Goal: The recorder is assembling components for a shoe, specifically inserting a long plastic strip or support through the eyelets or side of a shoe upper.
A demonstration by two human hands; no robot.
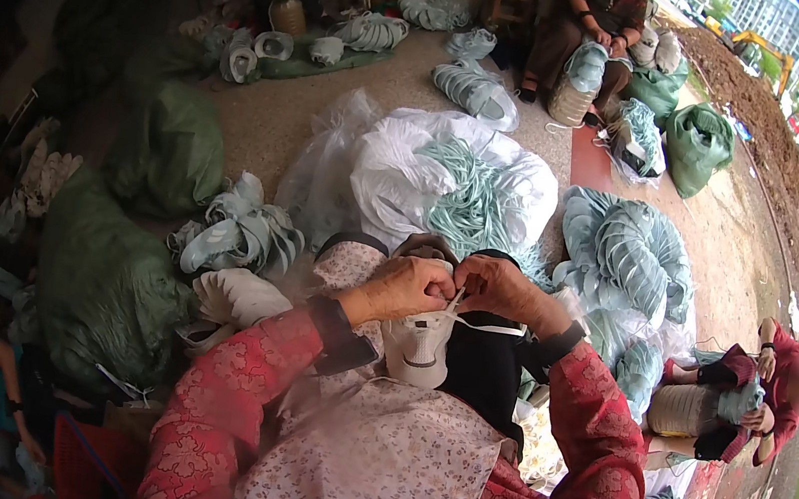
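A beige-white shoe (417, 351) rests on my lap, its toe toward me. My left hand (404, 289) is closed over the far part of the shoe, fingers curled; its exact grip is partly hidden. Close against it, my right hand (507, 292) pinches a white shoelace (492, 328) above the shoe. One length of the lace trails to the right, across the dark cloth on my leg. The far part of the shoe lies hidden under my hands.
Just beyond my knees stands a white sack (396, 163) of pale green laces (472, 194). Pale blue shoe pieces (631, 255) are piled on the right. Green sacks (113, 282) crowd my left. Several people sit working around me, one person (784, 396) at the right.
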